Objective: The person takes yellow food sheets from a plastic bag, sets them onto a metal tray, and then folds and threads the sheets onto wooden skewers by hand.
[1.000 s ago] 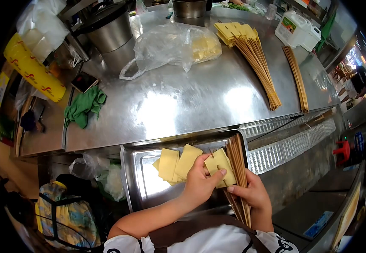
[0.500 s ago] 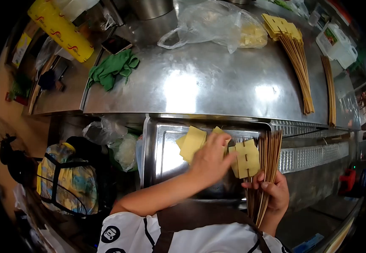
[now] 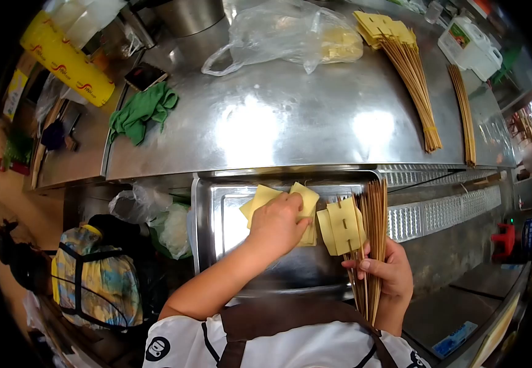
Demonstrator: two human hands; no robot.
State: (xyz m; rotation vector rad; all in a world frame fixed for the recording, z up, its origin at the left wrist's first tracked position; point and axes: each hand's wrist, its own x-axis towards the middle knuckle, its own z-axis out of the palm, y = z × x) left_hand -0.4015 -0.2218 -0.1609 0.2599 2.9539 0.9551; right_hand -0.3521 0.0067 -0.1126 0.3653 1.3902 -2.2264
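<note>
Inside a steel tray (image 3: pixel 217 270) lie thin square yellow tofu sheets (image 3: pixel 306 199) in loose piles. My left hand (image 3: pixel 278 224) is over them, its fingers curled down against the sheets; the fingertips are partly hidden. At the tray's right side, my right hand (image 3: pixel 389 270) is wrapped around a bundle of bamboo skewers (image 3: pixel 374 214) held upright. Several folded tofu sheets (image 3: pixel 343 227) are threaded on skewers at the left of this bundle, beside the right fingers.
On the steel counter (image 3: pixel 217 147) rest a clear plastic bag (image 3: pixel 272 37), a bundle of filled skewers (image 3: pixel 410 86), bare skewers (image 3: pixel 462 116), a white jug (image 3: pixel 470 49), a green cloth (image 3: pixel 144 110) and a yellow film roll (image 3: pixel 66 64). A patterned bag (image 3: pixel 97 273) stands at lower left.
My left hand has moved from beside the threaded sheets leftward onto the loose sheets, its fingers closing there. My right hand still grips the skewers. The whole view has shifted slightly.
</note>
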